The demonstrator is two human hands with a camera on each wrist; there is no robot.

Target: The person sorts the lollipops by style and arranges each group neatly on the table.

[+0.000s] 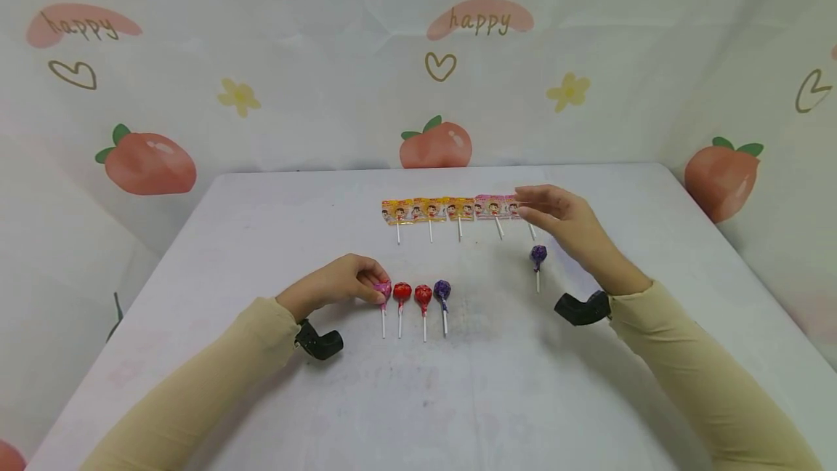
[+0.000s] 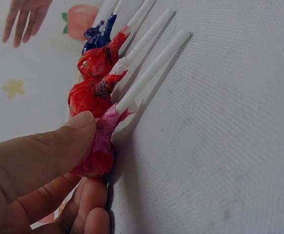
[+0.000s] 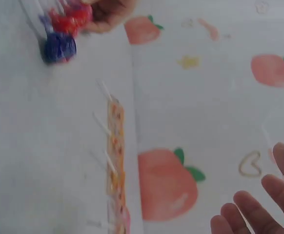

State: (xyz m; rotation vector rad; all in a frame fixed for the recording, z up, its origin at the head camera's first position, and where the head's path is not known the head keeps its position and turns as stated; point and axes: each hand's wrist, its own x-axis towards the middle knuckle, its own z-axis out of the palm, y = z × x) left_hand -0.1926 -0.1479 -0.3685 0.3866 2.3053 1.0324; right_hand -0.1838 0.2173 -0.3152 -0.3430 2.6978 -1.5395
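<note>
My left hand (image 1: 343,282) pinches the wrapped head of a pink lollipop (image 2: 100,153) between thumb and fingers; its white stick points toward me on the table. Beside it, in a row to the right, lie two red lollipops (image 1: 402,292) and a dark purple lollipop (image 1: 442,290). My right hand (image 1: 567,220) hovers over the right end of a back row of flat-packed lollipops, fingers apart and holding nothing. That row has yellow packets (image 1: 429,210) on the left and pink packets (image 1: 490,207) on the right, the last partly hidden by my fingers.
A second purple lollipop (image 1: 538,254) lies by itself below my right hand. The white table (image 1: 288,413) ends at the back against a white cloth (image 1: 327,93) printed with peaches, hearts and flowers. Black wrist mounts (image 1: 582,308) sit under both wrists.
</note>
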